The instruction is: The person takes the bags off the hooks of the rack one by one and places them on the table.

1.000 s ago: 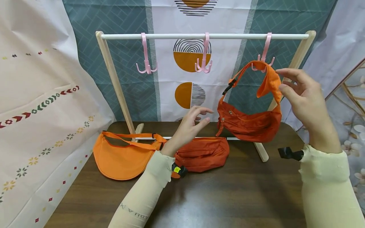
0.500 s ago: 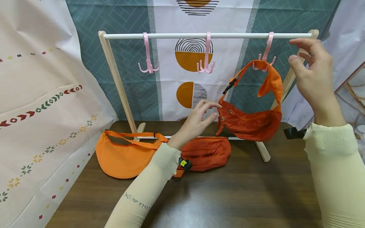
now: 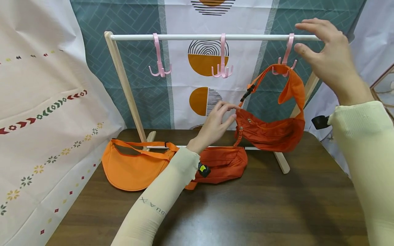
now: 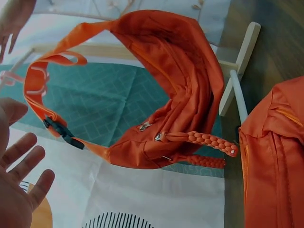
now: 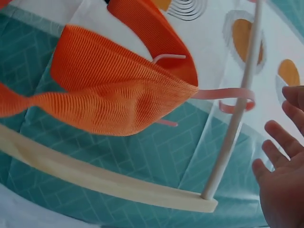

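A red-orange waist bag (image 3: 271,135) hangs by its orange strap (image 5: 104,102) from the right pink hook (image 3: 288,51). My left hand (image 3: 213,127) is beside the bag's left end, fingers loosely bent. In the left wrist view a gap shows between that hand and the black buckle (image 4: 64,133). Up by the right end of the white bar (image 3: 191,37), my right hand (image 3: 332,56) has its fingers spread, holding nothing. The right wrist view shows it apart from the bar and hook.
Two more pink hooks (image 3: 159,56) hang from the bar of the wooden rack (image 3: 124,87). On the brown table (image 3: 261,212) lie an orange bag (image 3: 132,171) and another red-orange bag (image 3: 224,164), the latter partly behind my left arm. Patterned cloth (image 3: 141,95) covers the back.
My right hand has left the strap, swung up and right, then come left near the bar. My left hand has moved slightly up and right. The bag stays hanging.
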`<state>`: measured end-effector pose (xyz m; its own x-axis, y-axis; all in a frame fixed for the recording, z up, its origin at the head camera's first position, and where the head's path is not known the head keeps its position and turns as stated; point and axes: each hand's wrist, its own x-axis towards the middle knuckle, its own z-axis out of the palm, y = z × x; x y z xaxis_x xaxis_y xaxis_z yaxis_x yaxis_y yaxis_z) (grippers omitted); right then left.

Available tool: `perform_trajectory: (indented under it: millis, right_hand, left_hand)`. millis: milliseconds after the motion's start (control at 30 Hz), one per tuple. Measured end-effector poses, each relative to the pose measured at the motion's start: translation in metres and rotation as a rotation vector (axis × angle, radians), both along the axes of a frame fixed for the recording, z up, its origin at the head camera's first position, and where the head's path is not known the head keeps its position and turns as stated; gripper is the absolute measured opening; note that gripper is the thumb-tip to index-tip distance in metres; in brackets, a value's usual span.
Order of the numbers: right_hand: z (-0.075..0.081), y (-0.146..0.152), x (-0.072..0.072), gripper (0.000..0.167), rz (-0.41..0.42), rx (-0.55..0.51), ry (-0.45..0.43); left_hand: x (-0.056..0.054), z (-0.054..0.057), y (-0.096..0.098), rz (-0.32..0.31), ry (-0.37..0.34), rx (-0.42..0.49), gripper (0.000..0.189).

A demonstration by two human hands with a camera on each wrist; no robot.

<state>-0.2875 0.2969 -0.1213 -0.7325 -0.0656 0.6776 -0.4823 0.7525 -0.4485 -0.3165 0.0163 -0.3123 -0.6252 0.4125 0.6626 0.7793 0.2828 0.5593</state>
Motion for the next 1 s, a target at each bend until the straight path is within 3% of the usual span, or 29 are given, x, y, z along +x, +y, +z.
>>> perform_trajectory:
  millis: [233,567,867,1000]
  right_hand:
    - [0.003,0.000,-0.023,0.054,-0.048,0.206,-0.017]
    - [0.004,0.001,-0.034,0.056,-0.044,0.301,-0.040]
    - [-0.003,-0.004,-0.040,0.054,-0.031,0.221,-0.027]
    - [-0.004,-0.007,-0.044,0.053,-0.035,0.139,-0.029]
  left_hand:
    - [-0.003,0.002,0.002,-0.001,-0.018,-0.008,0.026]
    - [-0.011,0.015,0.016,-0.015,-0.038,-0.009,0.026]
    - [-0.017,0.029,0.032,-0.030,-0.046,-0.012,0.026]
    - [-0.021,0.037,0.044,0.001,-0.031,-0.007,0.029]
